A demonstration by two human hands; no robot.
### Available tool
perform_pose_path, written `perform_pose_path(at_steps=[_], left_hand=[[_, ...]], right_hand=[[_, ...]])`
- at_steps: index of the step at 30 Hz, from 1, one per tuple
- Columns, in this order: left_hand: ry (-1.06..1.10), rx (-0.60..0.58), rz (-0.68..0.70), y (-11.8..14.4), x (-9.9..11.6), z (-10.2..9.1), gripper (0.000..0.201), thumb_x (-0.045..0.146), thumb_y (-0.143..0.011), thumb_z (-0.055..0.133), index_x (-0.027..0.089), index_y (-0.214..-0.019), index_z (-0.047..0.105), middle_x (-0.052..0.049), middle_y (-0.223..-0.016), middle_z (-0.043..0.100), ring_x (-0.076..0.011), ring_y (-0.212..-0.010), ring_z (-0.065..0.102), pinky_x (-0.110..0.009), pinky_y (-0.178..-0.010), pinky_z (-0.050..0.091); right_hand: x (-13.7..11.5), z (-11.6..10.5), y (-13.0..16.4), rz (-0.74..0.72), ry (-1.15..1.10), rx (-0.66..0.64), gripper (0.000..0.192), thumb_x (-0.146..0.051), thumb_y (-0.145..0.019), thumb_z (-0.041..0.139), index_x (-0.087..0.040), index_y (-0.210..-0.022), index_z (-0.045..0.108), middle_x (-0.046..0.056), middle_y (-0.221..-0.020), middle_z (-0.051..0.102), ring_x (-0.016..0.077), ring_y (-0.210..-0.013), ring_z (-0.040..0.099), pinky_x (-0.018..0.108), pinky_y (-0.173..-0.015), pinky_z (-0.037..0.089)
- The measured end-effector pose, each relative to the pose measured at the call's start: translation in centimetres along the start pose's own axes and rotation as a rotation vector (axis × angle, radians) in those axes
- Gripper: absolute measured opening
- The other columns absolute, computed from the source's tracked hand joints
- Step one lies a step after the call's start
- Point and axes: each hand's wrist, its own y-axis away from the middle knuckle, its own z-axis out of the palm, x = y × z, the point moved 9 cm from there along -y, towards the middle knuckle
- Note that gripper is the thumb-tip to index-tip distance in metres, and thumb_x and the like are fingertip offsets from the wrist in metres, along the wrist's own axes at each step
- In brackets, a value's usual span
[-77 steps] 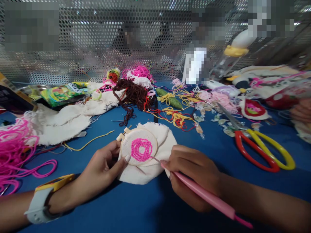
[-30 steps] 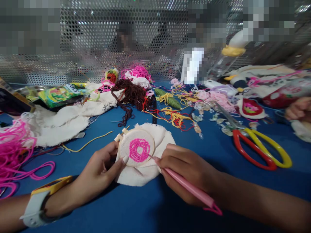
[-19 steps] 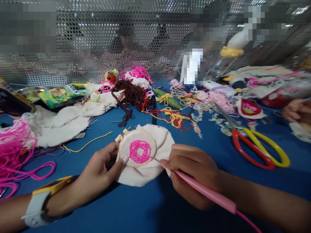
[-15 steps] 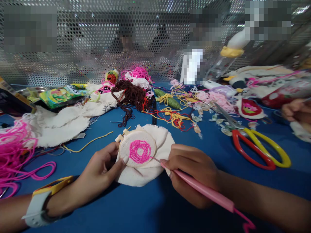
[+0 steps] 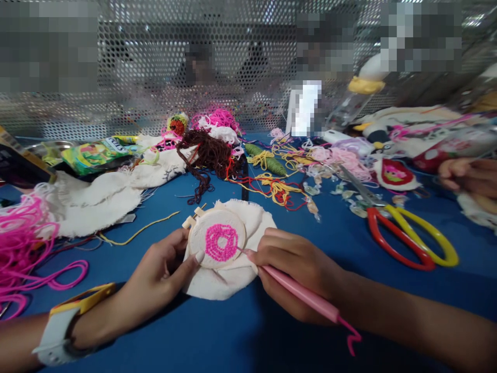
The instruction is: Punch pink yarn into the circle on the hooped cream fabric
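While the small embroidery hoop (image 5: pixel 216 239) lies on the blue counter (image 5: pixel 217 331) at near centre, it sits directly between the two hands: the left hand (image 5: pixel 161 272) grips its left rim, thumb pressed on the stretched cloth, and the right hand (image 5: pixel 297 272) is closed around a pink punch needle (image 5: pixel 298 294) whose thin metal tip touches the hoop's right edge. Pale wood forms the round frame, with a small screw block at its far left; the off-white fabric (image 5: pixel 233 269) clamped in it is coarse and frayed, spilling out in soft folds nearer and to the right. A ring of bright pink looped stitches (image 5: pixel 220 242), bumpy in texture, fills the middle of the cloth. From the smooth plastic handle's near end a short kinked tail of pink yarn pokes out. A white watch (image 5: pixel 54 336) wraps the left wrist, cut off by the near edge. Farther right lie scissors (image 5: pixel 407 235) with red and yellow handles; loose pink yarn (image 5: pixel 23 243) piles at the far left, running out of view. Tangles of brown, yellow and red thread (image 5: pixel 240 166) crowd the far side, too knotted to separate. Another person's hand (image 5: pixel 468 176) shows at the right edge, blurred, beyond which a perforated metal screen (image 5: pixel 155 62) blocks the background.
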Motion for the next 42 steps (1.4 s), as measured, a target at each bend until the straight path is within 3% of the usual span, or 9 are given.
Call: perform_pose_path(at_steps=[7, 16, 22, 29, 34, 38, 42], left_hand=[[0.021, -0.019, 0.005, 0.0, -0.1, 0.1, 0.028, 0.030, -0.090, 0.052, 0.017, -0.115, 0.050, -0.011, -0.114, 0.063, -0.0191, -0.093, 0.062, -0.029, -0.077, 0.052], [-0.139, 0.033, 0.039, 0.4, -0.1, -0.4, 0.027, 0.031, -0.089, 0.053, 0.019, -0.113, 0.052, -0.008, -0.105, 0.065, -0.0176, -0.084, 0.063, -0.023, -0.067, 0.053], [-0.068, 0.020, 0.060, 0.3, 0.1, -0.1, 0.030, 0.030, -0.090, 0.052, 0.019, -0.118, 0.048, -0.009, -0.115, 0.062, -0.0186, -0.093, 0.062, -0.027, -0.077, 0.053], [-0.097, 0.241, 0.120, 0.2, 1.4, -2.2, 0.032, 0.032, -0.089, 0.053, 0.020, -0.117, 0.045, -0.009, -0.114, 0.061, -0.0151, -0.090, 0.063, -0.020, -0.067, 0.053], [-0.279, 0.118, 0.223, 0.0, 2.3, -1.0, 0.031, 0.030, -0.087, 0.057, 0.023, -0.116, 0.052, -0.003, -0.115, 0.062, -0.0171, -0.102, 0.059, -0.025, -0.086, 0.050], [-0.381, 0.013, 0.201, 0.1, 1.6, 0.0, 0.022, 0.030, -0.084, 0.060, 0.022, -0.104, 0.058, 0.001, -0.095, 0.067, -0.0151, -0.083, 0.061, -0.023, -0.074, 0.052], [-0.339, 0.065, 0.187, 0.2, 1.2, -0.5, 0.028, 0.031, -0.083, 0.061, 0.021, -0.108, 0.054, -0.001, -0.098, 0.066, -0.0159, -0.083, 0.062, -0.023, -0.071, 0.054]], right_hand=[[0.4, 0.6, 0.3, 0.047, -0.046, -0.111, 0.015, -0.003, -0.077, 0.048, -0.015, -0.084, 0.052, 0.004, -0.071, 0.052, 0.0142, -0.066, 0.041, 0.027, -0.063, 0.038], [1.5, 1.5, 0.6, 0.093, -0.026, -0.053, 0.008, -0.011, -0.086, 0.047, -0.014, -0.085, 0.055, 0.005, -0.075, 0.060, 0.0145, -0.070, 0.051, 0.027, -0.068, 0.043], [1.6, 1.9, 0.6, 0.065, 0.021, -0.007, 0.008, -0.012, -0.084, 0.048, -0.014, -0.083, 0.056, 0.006, -0.073, 0.060, 0.0153, -0.069, 0.051, 0.027, -0.066, 0.043], [0.4, 2.4, 1.0, -0.003, 0.003, 0.015, 0.007, -0.012, -0.083, 0.048, -0.014, -0.084, 0.055, 0.006, -0.071, 0.061, 0.0145, -0.066, 0.050, 0.027, -0.065, 0.045], [0.3, 2.6, 1.2, -0.029, 0.016, 0.053, 0.008, -0.013, -0.085, 0.049, -0.015, -0.090, 0.055, 0.005, -0.072, 0.061, 0.0142, -0.066, 0.052, 0.027, -0.065, 0.046], [0.2, 2.7, 1.2, -0.051, 0.057, 0.085, 0.008, -0.013, -0.085, 0.050, -0.014, -0.092, 0.054, 0.005, -0.072, 0.060, 0.0140, -0.066, 0.052, 0.027, -0.063, 0.047], [-0.2, 2.5, 1.3, -0.080, 0.073, 0.094, 0.012, -0.011, -0.085, 0.049, -0.013, -0.096, 0.053, 0.005, -0.073, 0.060, 0.0142, -0.066, 0.051, 0.028, -0.062, 0.047]])
